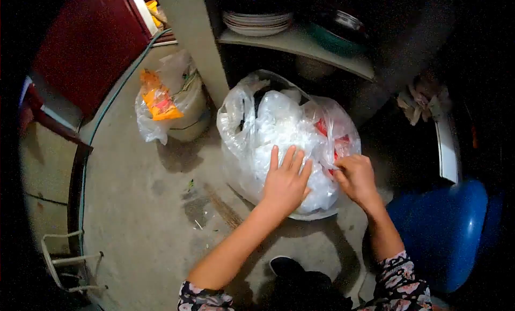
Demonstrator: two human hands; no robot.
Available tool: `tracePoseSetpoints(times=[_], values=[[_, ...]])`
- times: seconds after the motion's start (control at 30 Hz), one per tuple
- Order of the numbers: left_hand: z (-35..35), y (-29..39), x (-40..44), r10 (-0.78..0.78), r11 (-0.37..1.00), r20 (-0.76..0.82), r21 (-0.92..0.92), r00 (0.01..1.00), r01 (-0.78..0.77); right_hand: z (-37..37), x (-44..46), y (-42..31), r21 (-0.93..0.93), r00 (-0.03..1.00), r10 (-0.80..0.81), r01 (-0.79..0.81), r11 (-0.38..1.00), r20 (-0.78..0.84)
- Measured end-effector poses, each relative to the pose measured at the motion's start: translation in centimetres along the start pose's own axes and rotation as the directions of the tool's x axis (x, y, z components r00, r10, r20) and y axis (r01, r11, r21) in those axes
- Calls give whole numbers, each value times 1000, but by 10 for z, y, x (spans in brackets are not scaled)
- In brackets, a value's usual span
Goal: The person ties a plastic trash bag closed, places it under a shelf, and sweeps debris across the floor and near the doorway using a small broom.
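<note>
Press evenly with the left hand [288, 183], fingers spread loosely on the plastic bag [237, 139]; the right hand [356, 177], curled, seemingly pinches its right side

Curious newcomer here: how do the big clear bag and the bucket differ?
The bag is larger than the bucket. The bag bulges with white plastic; the bucket has an orange packet on top. The left hand and right hand touch the bag, not the bucket. Both bag and bucket show see-through plastic.
</note>
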State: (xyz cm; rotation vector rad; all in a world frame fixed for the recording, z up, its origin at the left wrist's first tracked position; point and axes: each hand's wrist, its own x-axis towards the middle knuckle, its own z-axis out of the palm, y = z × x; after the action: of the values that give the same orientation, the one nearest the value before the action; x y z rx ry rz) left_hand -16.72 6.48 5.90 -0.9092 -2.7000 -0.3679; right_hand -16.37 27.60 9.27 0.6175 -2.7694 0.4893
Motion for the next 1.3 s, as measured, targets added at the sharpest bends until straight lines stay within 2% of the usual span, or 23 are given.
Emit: tracePoseSetpoints(times=[0.03,0.07,0.1,0.13,0.17,0.23,0.27,0.37,0.43,0.5,0.53,0.57,0.63,0.7,0.83,0.9,1.03,1.07,1.1,1.13,1.17,1.23,1.3], values=[[12,-2,4,-41,996,57,85,998,36,-7,0,-4,5,1000,-14,14,1000,7],[22,-3,8,-55,995,58,85,997,50,-13,-2,-8,419,972,229,-230,878,54],[27,-6,15,-132,986,250,128,959,103,-20,0,-13,728,886,419,-420,542,199],[34,-6,20,-210,973,424,179,881,145,-30,4,-21,919,914,350,-303,253,204],[49,-5,20,-218,972,419,176,881,156,-37,8,-29,945,936,307,-244,220,170],[83,-3,23,-310,942,346,239,885,237,-44,21,-56,922,959,186,-262,286,215],[88,0,25,-337,926,301,279,892,255,-37,25,-56,755,976,74,-207,622,206],[54,11,21,-297,934,318,294,901,204,-31,35,-67,214,985,-166,171,962,-40],[24,10,11,-257,946,217,255,942,200,-26,34,-66,260,991,-129,131,957,-25],[-35,6,10,-116,988,466,-35,877,149,-18,34,-63,297,996,-89,87,951,-6],[-50,0,2,-79,967,358,-200,930,159,-13,32,-63,477,1000,10,-10,879,3],[-64,-10,-1,-77,968,362,-197,929,157,-8,31,-62,639,994,108,-105,762,35],[-87,-34,2,-204,861,247,-415,947,294,0,32,-57,686,991,131,-88,722,-11],[-82,-58,3,-420,897,-192,-236,887,374,3,32,-55,726,986,156,-63,685,-61],[-67,-79,3,-541,831,-311,-58,781,553,-8,33,-60,688,979,195,-104,718,-55],[-66,-77,2,-672,740,4,-30,740,672,-14,37,-66,659,977,215,-160,735,-2],[-77,-72,-2,-589,808,-1,24,808,589,-19,34,-86,597,984,98,9,802,-147],[-85,-72,0,-590,736,91,-347,802,581,-17,33,-97,528,995,89,-48,848,-52],[-98,-69,2,-561,541,174,-663,810,517,-14,33,-108,451,996,85,-94,888,41],[-112,-60,6,-451,309,293,-835,843,456,0,34,-111,416,996,62,-85,905,68],[-114,-57,6,-448,315,292,-834,845,454,13,40,-113,391,994,41,-76,917,97],[-113,-44,1,-247,191,306,-915,920,355,54,51,-111,288,994,49,-74,955,93],[-101,-28,-7,-109,55,350,-932,930,357,114,47,-80,686,956,190,-293,666,224]])
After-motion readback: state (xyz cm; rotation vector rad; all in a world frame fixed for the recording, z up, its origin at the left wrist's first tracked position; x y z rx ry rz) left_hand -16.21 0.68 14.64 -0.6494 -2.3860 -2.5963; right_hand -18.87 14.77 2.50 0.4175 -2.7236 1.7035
